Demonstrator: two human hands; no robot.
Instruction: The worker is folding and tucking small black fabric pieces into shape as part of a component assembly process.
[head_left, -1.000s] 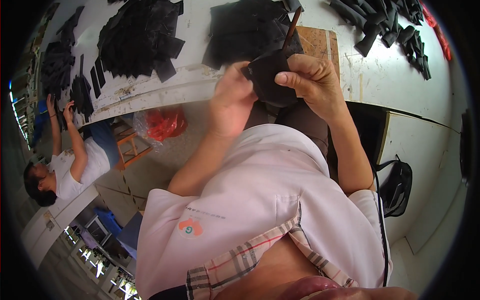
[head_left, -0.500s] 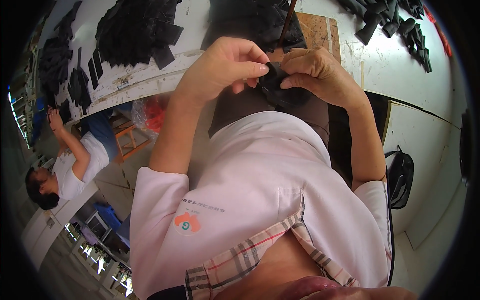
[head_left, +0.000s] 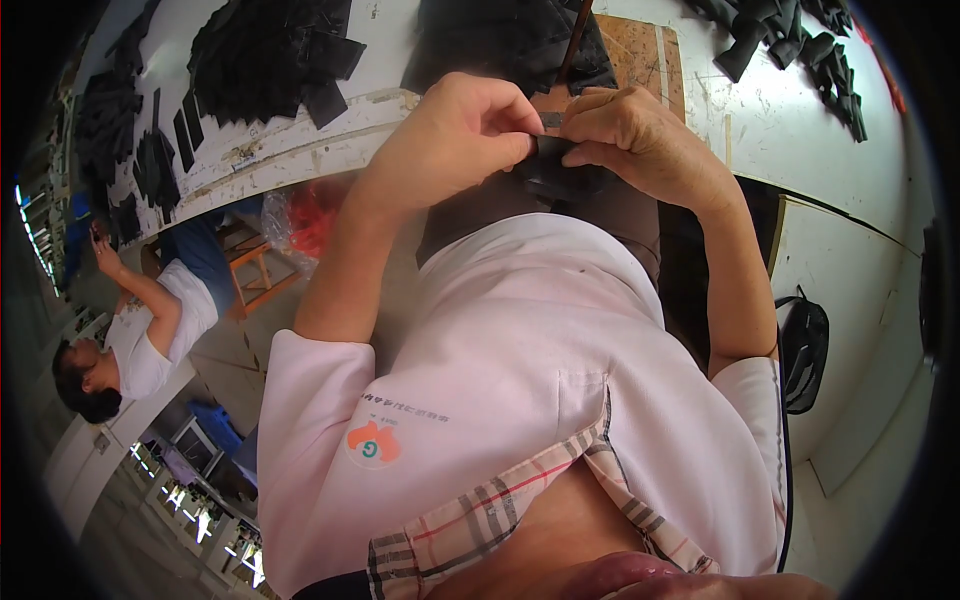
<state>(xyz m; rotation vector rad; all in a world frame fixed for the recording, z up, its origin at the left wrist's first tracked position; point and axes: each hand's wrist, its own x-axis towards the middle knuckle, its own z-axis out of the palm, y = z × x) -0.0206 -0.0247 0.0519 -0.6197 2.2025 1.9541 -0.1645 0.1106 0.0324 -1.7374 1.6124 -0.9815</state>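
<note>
Between my two hands, at the table's front edge, a small piece of black fabric (head_left: 556, 172) is stretched and hangs down over my lap. My left hand (head_left: 468, 130) pinches its left end between thumb and fingers. The other end is pinched by my right hand (head_left: 625, 132). Just beyond my fingers a thin brown rod (head_left: 574, 48) stands at a slant over a brown board (head_left: 645, 65). Black cloth (head_left: 500, 45) lies on the table beside the rod.
Piles of black fabric pieces (head_left: 265, 60) cover the left of the white table (head_left: 290, 155); more black pieces (head_left: 835, 80) lie far right. Below at left are a red plastic bag (head_left: 310, 220) and a wooden stool (head_left: 262, 275). Another person (head_left: 165, 310) sits further left. A black bag (head_left: 803, 350) hangs at right.
The black fabric has been turned and pulled straighter between my fingertips. My hands stay in nearly the same place, both still pinching it.
</note>
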